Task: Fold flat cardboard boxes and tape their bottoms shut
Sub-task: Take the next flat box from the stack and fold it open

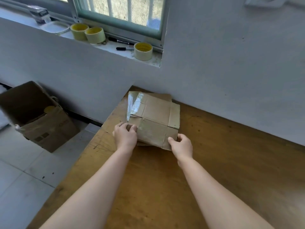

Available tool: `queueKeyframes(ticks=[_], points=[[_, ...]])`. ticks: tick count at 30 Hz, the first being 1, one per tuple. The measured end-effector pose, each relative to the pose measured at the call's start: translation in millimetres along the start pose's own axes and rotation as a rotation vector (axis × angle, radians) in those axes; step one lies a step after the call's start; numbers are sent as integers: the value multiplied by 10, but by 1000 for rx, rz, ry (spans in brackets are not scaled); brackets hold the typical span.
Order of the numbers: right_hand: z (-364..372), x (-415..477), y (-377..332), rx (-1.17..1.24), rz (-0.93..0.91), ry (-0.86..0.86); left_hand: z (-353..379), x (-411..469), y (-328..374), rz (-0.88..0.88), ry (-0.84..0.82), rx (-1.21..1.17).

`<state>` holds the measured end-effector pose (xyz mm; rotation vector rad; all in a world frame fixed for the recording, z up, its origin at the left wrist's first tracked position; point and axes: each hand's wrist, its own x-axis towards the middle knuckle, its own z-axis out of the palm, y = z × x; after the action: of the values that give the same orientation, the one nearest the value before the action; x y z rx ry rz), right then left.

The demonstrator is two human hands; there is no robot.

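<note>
A flat brown cardboard box with old clear tape on its flaps lies on the wooden table, close to the wall, on top of another flat cardboard piece. My left hand pinches the box's near left corner. My right hand grips its near right corner, thumb on top. Three rolls of yellowish tape sit on the window sill: two rolls side by side and a third roll further right.
Two black markers lie on the sill between the rolls. An open cardboard carton stands on the tiled floor left of the table. The white wall runs along the table's far edge.
</note>
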<state>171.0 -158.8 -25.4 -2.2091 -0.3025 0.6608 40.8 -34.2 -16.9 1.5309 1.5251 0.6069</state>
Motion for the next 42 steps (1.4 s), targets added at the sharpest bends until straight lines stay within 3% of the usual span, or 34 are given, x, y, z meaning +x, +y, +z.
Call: queueKeyframes(ticks=[3, 12, 19, 24, 29, 32, 36, 39, 42], points=[[-156, -152, 87, 141, -40, 30, 7, -336, -28, 20, -27, -250], [-910, -623, 559, 335, -166, -54, 148, -1391, -201, -68, 113, -426], [-1279, -763, 745, 394, -178, -57, 209, -1830, -333, -179, 31, -551], [-1249, -702, 828, 377, -155, -62, 262, -1775, -389, -210, -72, -485], [-1132, -555, 830, 394, -119, -64, 301, -1466, -432, -306, -53, -421], [-1045, -455, 783, 391, -115, -59, 314, -1238, -419, -419, -44, -470], [-917, -329, 688, 384, -98, -57, 334, -961, -375, -478, -164, -524], [-825, -222, 595, 384, -95, -62, 347, -740, -296, -448, -106, -493], [-720, -134, 489, 371, -97, -57, 339, -500, -223, -355, 18, -279]])
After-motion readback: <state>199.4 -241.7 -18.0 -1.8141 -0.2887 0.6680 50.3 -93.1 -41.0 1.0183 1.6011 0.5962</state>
